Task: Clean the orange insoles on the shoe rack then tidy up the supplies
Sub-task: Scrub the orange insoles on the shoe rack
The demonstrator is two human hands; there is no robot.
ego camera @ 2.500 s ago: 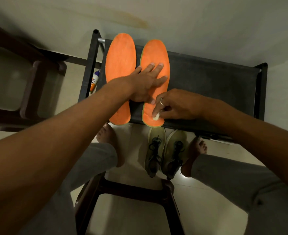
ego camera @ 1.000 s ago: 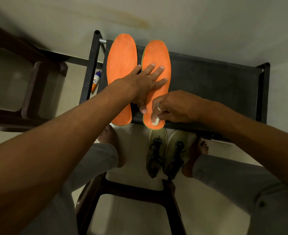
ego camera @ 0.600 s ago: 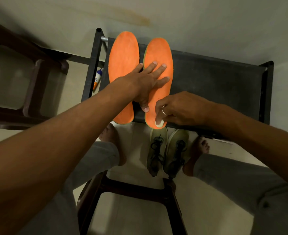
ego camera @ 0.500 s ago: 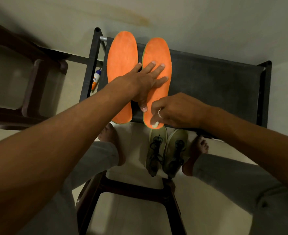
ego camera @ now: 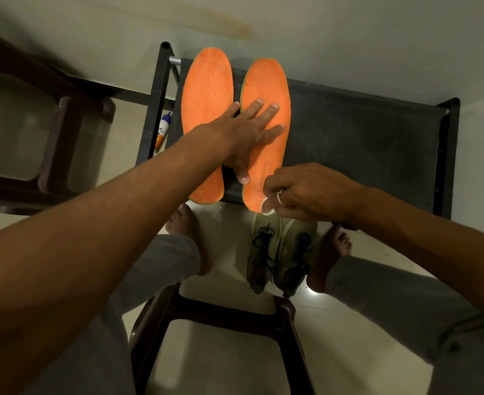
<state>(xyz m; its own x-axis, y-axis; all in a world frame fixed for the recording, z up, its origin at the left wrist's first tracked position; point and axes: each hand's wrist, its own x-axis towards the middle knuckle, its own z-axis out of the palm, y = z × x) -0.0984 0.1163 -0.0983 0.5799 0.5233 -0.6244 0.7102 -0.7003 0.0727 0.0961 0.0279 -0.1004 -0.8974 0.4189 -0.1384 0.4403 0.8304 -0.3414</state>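
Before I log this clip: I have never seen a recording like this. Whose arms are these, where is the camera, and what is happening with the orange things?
No machine: a person wears one wide-angle camera on the head, looking down at their own bare arms; that is the only view. On the black shoe rack lie a left insole and a right insole, both orange, side by side. The left hand, reaching across the left insole, presses flat with straight fingers on the right insole. The right hand pinches a small white pad at that insole's near end. On the floor below stand green shoes, and a small bottle shows by the rack's left post.
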